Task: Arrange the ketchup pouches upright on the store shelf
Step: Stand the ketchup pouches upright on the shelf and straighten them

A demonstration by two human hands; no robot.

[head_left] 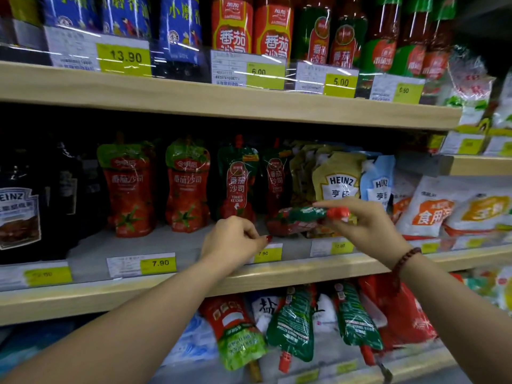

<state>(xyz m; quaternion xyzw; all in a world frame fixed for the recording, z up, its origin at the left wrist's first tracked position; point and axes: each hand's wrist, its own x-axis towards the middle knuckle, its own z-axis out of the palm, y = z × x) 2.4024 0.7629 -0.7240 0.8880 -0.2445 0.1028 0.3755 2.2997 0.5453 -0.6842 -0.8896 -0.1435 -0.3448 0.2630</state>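
On the middle shelf (194, 284) stand two red-and-green ketchup pouches (128, 187) (187, 184) and two darker green-topped ones (237, 181) (275, 178), all upright. A further green-and-red ketchup pouch (299, 218) lies on its side at the shelf front, its red cap pointing right. My right hand (363, 225) grips this pouch at the cap end. My left hand (232, 242) hovers just left of the pouch's bottom, fingers curled, holding nothing that I can see.
Yellow and blue Heinz pouches (339, 178) stand right behind the lying pouch, white bags (432, 209) further right. Dark bottles (63, 195) fill the left. The lower shelf holds several ketchup pouches (293, 325) lying spout-down. Price tags (158, 263) line the shelf edge.
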